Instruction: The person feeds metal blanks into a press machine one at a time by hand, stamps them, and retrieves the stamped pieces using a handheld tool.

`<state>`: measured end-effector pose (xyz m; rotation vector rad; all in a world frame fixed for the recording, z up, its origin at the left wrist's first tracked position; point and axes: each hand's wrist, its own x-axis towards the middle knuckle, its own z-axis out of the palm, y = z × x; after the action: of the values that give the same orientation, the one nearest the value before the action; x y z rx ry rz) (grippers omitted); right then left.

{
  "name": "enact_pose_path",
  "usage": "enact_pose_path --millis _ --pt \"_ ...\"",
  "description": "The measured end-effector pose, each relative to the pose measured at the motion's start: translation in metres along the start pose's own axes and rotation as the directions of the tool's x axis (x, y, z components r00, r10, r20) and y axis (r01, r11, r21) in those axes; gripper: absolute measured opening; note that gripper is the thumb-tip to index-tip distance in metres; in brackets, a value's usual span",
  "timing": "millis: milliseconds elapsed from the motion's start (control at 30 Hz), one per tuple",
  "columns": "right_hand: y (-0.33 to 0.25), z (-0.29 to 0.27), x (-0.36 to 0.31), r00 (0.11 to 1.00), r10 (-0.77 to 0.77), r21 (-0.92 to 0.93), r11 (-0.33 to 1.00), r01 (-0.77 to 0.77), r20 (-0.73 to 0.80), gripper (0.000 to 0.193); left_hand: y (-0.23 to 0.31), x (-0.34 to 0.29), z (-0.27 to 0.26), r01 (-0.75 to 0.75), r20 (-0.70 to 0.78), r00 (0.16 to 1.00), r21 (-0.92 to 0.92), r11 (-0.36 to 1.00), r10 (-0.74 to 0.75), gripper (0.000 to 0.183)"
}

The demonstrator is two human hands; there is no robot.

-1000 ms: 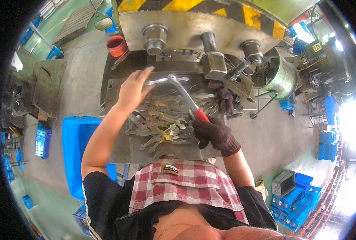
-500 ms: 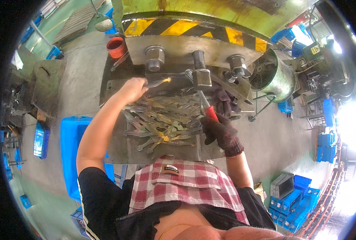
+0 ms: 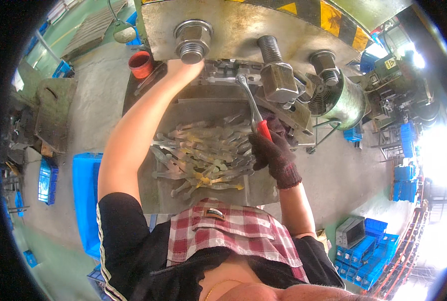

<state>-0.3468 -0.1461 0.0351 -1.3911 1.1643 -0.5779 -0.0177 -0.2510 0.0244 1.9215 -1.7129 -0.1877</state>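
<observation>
On the far side there are three big bolts (image 3: 278, 82). At the far left stands one red pot (image 3: 142, 73), and at the far right one drum fan (image 3: 353, 99). There are two hands: one bare left hand (image 3: 185, 71) and one gloved right hand (image 3: 274, 156), with one red-handled tool (image 3: 254, 107). In the middle lie more than ten flat metal pieces (image 3: 208, 165); they overlap, so the exact number cannot be told. On the left is one large blue bin (image 3: 85, 210), on the near right one grey crate (image 3: 350, 235).
</observation>
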Motion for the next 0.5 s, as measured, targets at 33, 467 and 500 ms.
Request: enact_pose_path --millis 33,467,500 --pt "-0.003 0.001 0.006 1.0 0.001 0.001 1.0 -0.001 -0.006 0.032 -0.001 -0.002 -0.009 -0.037 -0.178 0.984 -0.07 0.997 0.025 0.033" --pt "-0.051 0.032 0.049 0.984 0.18 -0.223 0.959 -0.176 -0.002 0.04 -0.025 -0.119 -0.054 0.171 -0.266 0.93 -0.299 0.939 -0.254 0.028" --pt "-0.052 0.032 0.047 0.985 0.169 -0.188 0.967 -0.17 -0.019 0.04 -0.024 -0.125 -0.052 0.17 -0.248 0.933 -0.336 0.926 -0.261 0.028"
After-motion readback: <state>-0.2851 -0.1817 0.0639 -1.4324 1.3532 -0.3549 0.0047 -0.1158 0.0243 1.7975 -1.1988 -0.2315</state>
